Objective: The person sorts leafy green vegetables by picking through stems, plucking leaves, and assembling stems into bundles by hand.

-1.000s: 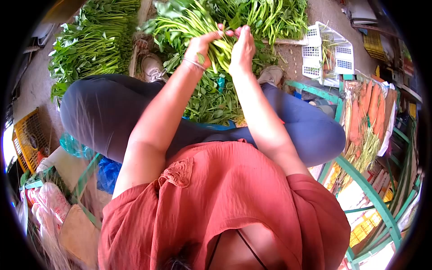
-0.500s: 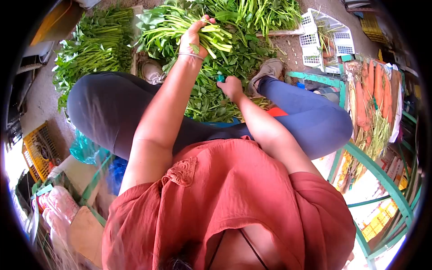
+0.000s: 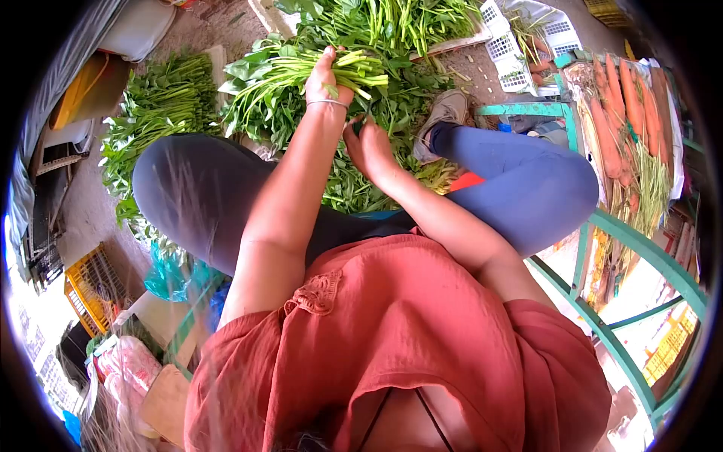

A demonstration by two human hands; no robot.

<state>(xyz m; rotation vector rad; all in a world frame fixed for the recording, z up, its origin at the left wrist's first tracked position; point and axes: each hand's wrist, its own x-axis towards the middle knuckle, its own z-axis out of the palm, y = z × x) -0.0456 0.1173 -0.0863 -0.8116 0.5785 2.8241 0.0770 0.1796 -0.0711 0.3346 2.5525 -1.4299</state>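
Note:
My left hand (image 3: 326,81) is wrapped round a bunch of leafy green stems (image 3: 282,79), its leaves to the left and its stem ends to the right. Just below the stem ends is my right hand (image 3: 369,147), fingers closed on a small dark green object (image 3: 359,126) that they mostly hide. Beneath both hands lies a heap of loose greens (image 3: 346,181) between my legs.
Stacked greens lie at the left (image 3: 162,113) and at the top (image 3: 392,22). White plastic baskets (image 3: 501,47) stand at the upper right. Carrots (image 3: 625,113) lie beside a green metal frame (image 3: 648,245). A yellow crate (image 3: 94,286) is at the lower left.
My right hand left the bunch, closed on the small green thing on the heap, and has risen with it to just below the stem ends. My left hand keeps hold of the bunch.

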